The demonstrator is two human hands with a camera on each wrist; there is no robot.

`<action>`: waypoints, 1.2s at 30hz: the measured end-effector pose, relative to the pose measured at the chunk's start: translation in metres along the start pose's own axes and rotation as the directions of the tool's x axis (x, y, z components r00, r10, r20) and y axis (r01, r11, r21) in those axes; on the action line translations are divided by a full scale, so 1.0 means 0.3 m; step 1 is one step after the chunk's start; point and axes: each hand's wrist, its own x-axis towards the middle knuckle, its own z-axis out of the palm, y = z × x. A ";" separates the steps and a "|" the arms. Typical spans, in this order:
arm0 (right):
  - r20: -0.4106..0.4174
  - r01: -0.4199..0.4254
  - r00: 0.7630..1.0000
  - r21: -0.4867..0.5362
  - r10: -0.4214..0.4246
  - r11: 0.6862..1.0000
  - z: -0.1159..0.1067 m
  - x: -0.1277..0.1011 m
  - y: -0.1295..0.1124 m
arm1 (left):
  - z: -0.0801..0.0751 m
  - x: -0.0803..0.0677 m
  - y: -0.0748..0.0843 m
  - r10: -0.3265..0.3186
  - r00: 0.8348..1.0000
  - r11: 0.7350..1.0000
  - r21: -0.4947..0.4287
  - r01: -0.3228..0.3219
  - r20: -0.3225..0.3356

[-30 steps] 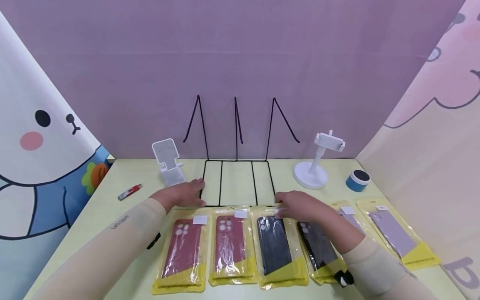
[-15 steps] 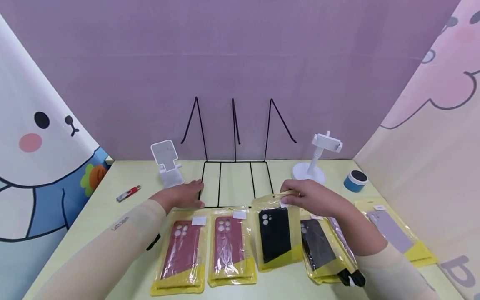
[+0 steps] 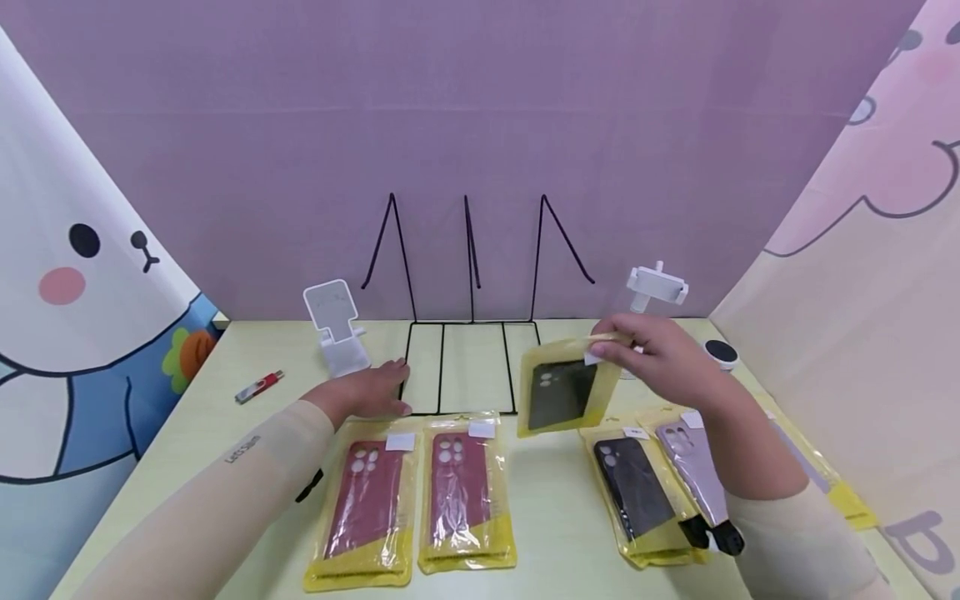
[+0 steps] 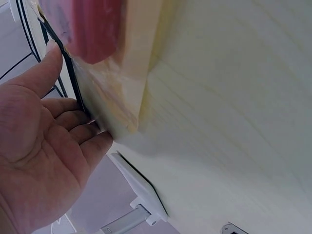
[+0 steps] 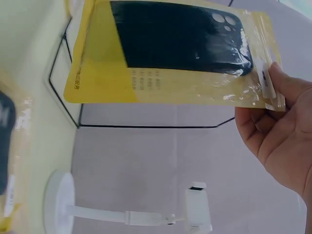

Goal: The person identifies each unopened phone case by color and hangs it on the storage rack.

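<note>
Right hand (image 3: 660,358) pinching the black-case pouch (image 3: 564,390) by its top, aloft just right of the wire rack (image 3: 472,367); left hand (image 3: 371,390), fingers flat, steadies the rack's left edge—best kept firm.

The right hand (image 3: 663,358) has lifted the black phone case packet (image 3: 564,390) off the desk (image 3: 547,517) by its top edge and carried it up above the wire rack (image 3: 472,367).

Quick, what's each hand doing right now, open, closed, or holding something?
Left hand: open, fingers resting at the wire rack.
Right hand: pinching the top of the packaged black phone case, lifted off the table.
</note>
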 end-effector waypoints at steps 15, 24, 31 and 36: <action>-0.190 -0.146 0.968 0.103 0.163 0.984 -0.077 0.091 0.023 | 0.001 -0.002 0.000 -0.007 1.000 1.000 -0.008 0.007 -0.006; -0.177 -0.170 0.968 0.062 0.178 0.984 -0.069 0.138 0.047 | 0.004 0.003 -0.002 -0.001 1.000 1.000 -0.004 0.001 -0.005; -0.154 -0.241 0.959 -0.013 0.236 0.971 -0.096 0.179 0.039 | -0.004 -0.008 0.010 -0.009 1.000 1.000 -0.009 0.009 0.001; -0.143 -0.270 0.956 -0.096 0.255 0.958 -0.118 0.217 0.034 | -0.005 -0.006 0.009 -0.012 1.000 1.000 -0.015 0.013 0.004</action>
